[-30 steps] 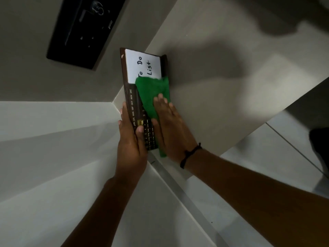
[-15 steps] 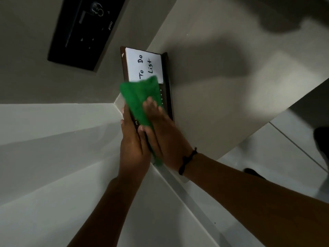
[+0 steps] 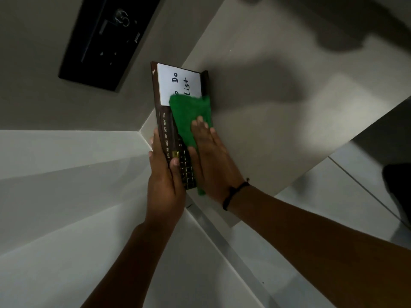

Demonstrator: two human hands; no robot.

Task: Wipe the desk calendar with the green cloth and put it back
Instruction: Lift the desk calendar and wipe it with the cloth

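The desk calendar (image 3: 165,121) is a dark brown board with a column of month names, a grid of small gold pegs and a white "To Do List" pad at its far end. My left hand (image 3: 165,181) grips its near left edge, thumb on the face. The green cloth (image 3: 189,114) lies across the calendar's middle and right side, covering the pad's lower corner. My right hand (image 3: 211,161) presses flat on the cloth, fingers together, a black band at the wrist.
The pale desk top (image 3: 278,112) stretches to the right under the calendar. A black panel (image 3: 106,41) sits on the wall at upper left. A white ledge (image 3: 55,174) runs along the left. Tiled floor (image 3: 333,201) shows at lower right.
The cloth and my right hand slid from the calendar's left side back to its right side, uncovering the month column. My left hand kept its grip.
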